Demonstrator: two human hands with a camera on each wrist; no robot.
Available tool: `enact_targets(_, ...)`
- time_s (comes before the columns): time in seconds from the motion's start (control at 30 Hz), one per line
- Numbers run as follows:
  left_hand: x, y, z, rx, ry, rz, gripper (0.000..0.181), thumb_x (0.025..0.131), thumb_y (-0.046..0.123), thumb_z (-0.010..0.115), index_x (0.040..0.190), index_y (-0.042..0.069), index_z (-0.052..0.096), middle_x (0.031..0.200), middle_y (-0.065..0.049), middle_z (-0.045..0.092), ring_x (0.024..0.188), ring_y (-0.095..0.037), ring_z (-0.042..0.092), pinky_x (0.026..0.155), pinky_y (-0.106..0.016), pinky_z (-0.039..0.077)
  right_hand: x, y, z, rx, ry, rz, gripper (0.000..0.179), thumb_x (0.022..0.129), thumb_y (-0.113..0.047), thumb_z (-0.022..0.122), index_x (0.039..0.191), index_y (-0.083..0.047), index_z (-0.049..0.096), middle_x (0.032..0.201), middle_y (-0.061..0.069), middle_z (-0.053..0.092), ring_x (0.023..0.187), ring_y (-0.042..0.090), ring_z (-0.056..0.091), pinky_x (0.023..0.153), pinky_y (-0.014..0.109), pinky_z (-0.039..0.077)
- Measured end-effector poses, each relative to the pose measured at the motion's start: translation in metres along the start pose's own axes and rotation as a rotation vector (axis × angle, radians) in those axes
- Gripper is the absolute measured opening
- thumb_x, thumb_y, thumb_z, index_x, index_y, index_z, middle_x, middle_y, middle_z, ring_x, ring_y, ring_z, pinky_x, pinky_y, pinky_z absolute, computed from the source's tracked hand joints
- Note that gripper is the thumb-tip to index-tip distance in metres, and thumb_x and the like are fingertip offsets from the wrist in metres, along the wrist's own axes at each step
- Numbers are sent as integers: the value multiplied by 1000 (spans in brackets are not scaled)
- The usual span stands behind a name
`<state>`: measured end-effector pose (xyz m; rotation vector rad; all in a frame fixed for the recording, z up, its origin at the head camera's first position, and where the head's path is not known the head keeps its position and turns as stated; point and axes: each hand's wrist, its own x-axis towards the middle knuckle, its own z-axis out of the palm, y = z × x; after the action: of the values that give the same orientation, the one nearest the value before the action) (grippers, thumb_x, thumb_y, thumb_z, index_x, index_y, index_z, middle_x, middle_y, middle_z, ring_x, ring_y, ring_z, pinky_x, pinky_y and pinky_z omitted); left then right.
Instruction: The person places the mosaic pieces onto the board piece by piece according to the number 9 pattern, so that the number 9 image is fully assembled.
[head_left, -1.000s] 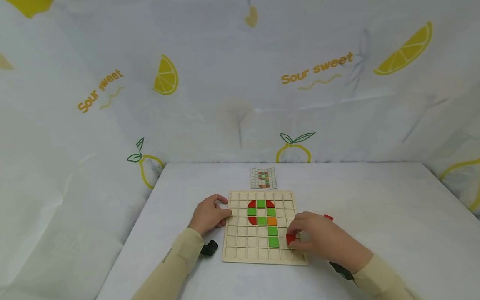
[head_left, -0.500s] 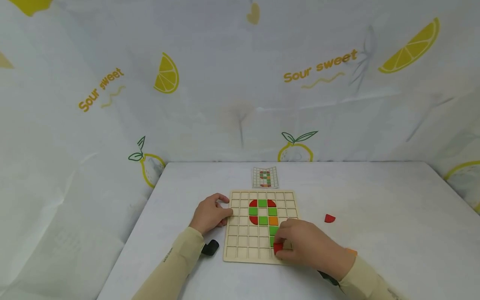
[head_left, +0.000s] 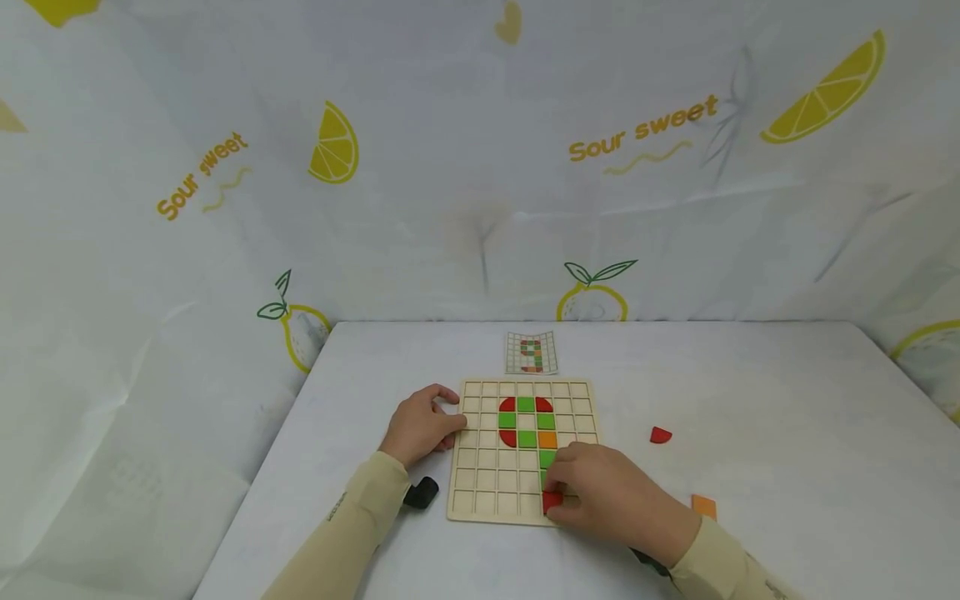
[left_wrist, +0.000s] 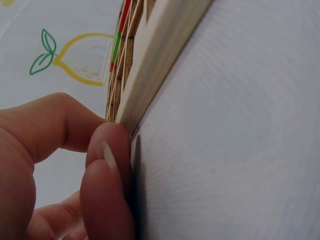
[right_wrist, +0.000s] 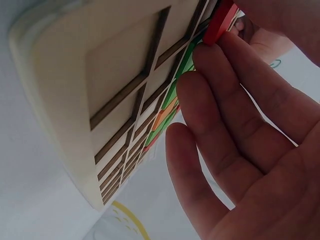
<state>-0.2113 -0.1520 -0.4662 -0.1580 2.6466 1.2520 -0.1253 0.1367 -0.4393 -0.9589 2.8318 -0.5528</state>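
Observation:
A pale wooden grid board [head_left: 486, 483] lies on the table, with red, green and orange tiles set in its squares in the shape of a 9. My right hand [head_left: 611, 496] pinches a red tile [head_left: 552, 502] at the board's bottom row, below the column of green tiles [head_left: 547, 459]. The right wrist view shows that red tile [right_wrist: 220, 22] tilted to the board, partly hidden by fingers. At the board's left edge rests my left hand [head_left: 422, 425], its fingertips touching the side, as the left wrist view also shows the fingers [left_wrist: 107, 150] there.
Behind the board lies a small pattern card [head_left: 532, 353] with a coloured grid. To the right are a loose red quarter-round tile [head_left: 661, 435] and an orange square tile [head_left: 703, 506]. A lemon-print cloth [head_left: 450, 167] hangs behind the table.
My right hand has moved left with the red tile, from the board's right side to the bottom row, lowering it there. The orange tile has come into view. The left hand stays put.

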Motion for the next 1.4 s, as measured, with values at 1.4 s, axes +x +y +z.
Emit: enact_targets(1.4, -1, 1, 0, 13, 1, 3, 33, 89, 25, 82, 119, 18, 70, 70, -3, 70, 55, -15, 63, 56, -28, 51, -1, 0, 0, -8, -4, -2, 12, 85, -27, 90, 91, -28, 79, 86, -21, 65, 83, -1, 53, 77, 27, 55)
